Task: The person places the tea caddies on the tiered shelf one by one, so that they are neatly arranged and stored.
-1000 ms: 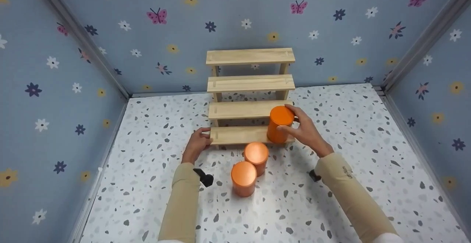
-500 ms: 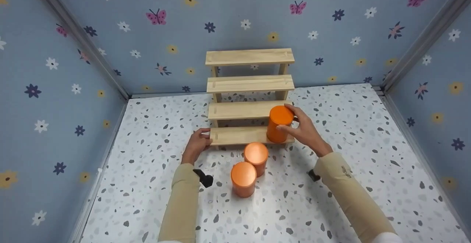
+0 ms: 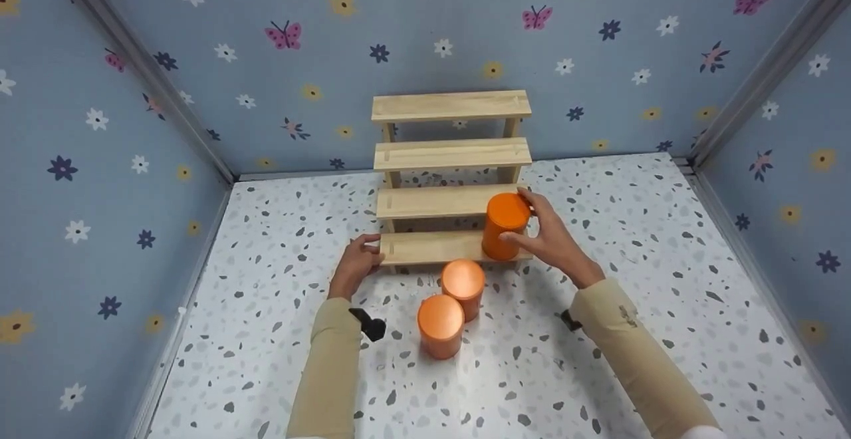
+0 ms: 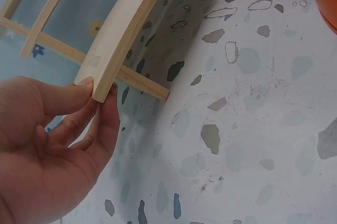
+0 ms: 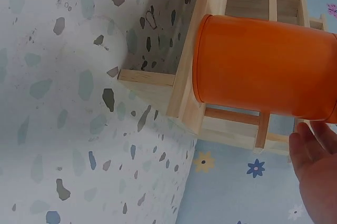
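Observation:
A stepped wooden rack [image 3: 439,201] with several boards stands against the back wall. At the left end of its lowest board [image 4: 118,34], my left hand [image 3: 354,266] [image 4: 58,139] pinches the wood between thumb and fingers. An orange cylinder [image 3: 500,236] [image 5: 263,68] stands upright on that board's right end. Around its right side is my right hand [image 3: 558,239] [image 5: 318,168], thumb on the front and fingers behind, partly hidden. Two more orange cylinders [image 3: 464,286] [image 3: 441,326] are upright on the speckled surface before the rack, close together.
The speckled surface [image 3: 279,332] extends around the rack on both sides and in front. Blue flowered walls [image 3: 439,26] enclose it at the back, left and right. The rack's three upper boards hold nothing.
The right thumb has shifted slightly down on the cylinder's front. Both hands otherwise keep their places, and the cylinders and rack stay where they were.

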Motion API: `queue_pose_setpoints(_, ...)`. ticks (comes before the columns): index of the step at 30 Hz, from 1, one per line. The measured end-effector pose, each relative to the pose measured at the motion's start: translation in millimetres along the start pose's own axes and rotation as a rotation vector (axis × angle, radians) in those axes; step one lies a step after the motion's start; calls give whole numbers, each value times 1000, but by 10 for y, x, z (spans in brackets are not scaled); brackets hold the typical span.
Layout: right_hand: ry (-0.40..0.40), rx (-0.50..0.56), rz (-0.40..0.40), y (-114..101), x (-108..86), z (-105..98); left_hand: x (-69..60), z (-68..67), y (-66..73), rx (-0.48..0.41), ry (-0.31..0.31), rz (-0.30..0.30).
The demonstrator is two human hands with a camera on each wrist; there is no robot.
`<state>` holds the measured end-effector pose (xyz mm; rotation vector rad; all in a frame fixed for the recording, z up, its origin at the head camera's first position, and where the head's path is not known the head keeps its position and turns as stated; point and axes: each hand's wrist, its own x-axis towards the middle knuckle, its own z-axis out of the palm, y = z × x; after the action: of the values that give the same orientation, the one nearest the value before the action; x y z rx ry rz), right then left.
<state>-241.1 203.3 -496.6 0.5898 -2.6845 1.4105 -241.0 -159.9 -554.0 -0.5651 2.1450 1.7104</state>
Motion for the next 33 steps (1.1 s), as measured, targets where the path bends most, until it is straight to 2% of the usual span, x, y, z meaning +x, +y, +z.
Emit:
queue_pose_setpoints(5,25,-9,4,6,-51,-30,-14,-6,-6,-24,-12,17)
queue_pose_setpoints(10,44,-15,22,-15,-107,-69,-10,-4,-1,-22,-11,6)
queue_pose_setpoints(23,88,-34,15,-204,-229,-169,-12,0,-7,-38,-17,18)
queue_pose_setpoints(33,95,-17,-130,-348,-324,-116,-13,5,-15,-33,-17,35)
